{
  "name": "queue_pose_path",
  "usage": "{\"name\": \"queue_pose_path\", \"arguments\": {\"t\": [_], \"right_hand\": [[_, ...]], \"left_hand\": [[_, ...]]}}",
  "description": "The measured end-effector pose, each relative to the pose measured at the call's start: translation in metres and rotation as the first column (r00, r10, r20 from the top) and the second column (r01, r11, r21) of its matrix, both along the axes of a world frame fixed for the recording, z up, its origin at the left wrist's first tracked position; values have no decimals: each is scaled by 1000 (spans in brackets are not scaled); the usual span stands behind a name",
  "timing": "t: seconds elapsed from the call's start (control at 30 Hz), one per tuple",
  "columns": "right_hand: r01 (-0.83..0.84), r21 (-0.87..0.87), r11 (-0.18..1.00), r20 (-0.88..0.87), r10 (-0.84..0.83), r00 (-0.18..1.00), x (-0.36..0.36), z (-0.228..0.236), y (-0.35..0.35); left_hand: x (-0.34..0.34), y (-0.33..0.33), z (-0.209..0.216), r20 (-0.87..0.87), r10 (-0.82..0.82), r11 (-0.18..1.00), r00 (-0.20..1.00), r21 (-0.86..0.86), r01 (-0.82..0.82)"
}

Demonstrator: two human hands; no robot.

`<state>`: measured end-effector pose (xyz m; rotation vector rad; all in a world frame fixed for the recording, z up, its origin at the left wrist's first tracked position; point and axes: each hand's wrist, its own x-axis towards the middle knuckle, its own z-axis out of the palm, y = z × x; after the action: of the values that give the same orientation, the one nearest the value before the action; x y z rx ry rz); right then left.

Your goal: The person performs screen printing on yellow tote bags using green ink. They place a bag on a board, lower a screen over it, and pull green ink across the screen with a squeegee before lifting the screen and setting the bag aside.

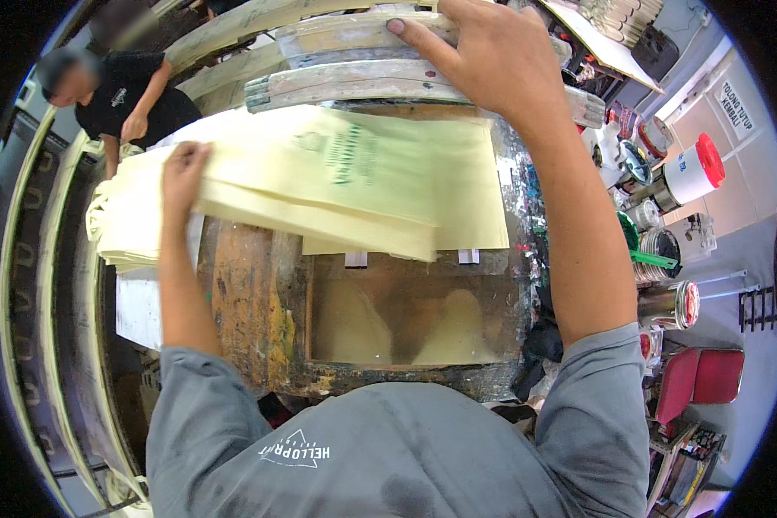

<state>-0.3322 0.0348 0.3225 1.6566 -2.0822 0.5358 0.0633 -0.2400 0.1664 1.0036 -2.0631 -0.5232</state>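
My left hand (pixel 184 173) is closed on the left end of a pale yellow bag (pixel 319 186), which slants over the work board (pixel 259 298). Green print shows on the bag, and its near edge is smeared by motion. Beneath it lies another pale yellow sheet (pixel 479 207) reaching further right. At the far side of the board, my right hand (pixel 501 56) grips a raised screen-printing frame (pixel 354 86), thumb stretched along it. The picture's upper edge cuts off its fingertips. A stack of pale yellow bags (pixel 125 216) lies beside my left hand.
Paint pots, a white tub with a red lid (pixel 695 168) and a green-handled tool (pixel 652 259) crowd the right side. A red chair (pixel 699 384) stands lower right. Long racks (pixel 52 285) run along the left. Another person (pixel 129 95) in black stands far left.
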Motion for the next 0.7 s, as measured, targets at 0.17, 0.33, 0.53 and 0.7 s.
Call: {"name": "queue_pose_path", "arguments": {"t": [0.17,0.33,0.53,0.7], "right_hand": [[17,52,998,45,-19,999,-2,6,-4],[38,108,993,94,-48,994,2,22,-12],[123,77,989,133,-133,982,20,17,-14],[98,-41,994,111,-93,990,23,6,-6]], "left_hand": [[167,-92,12,2,253,940,967,237,-247],[255,-141,-51,378,453,877,807,-28,-480],[168,-15,-96,124,787,516,604,-669,-535],[87,122,-104,783,-87,801,616,-313,510]]}}
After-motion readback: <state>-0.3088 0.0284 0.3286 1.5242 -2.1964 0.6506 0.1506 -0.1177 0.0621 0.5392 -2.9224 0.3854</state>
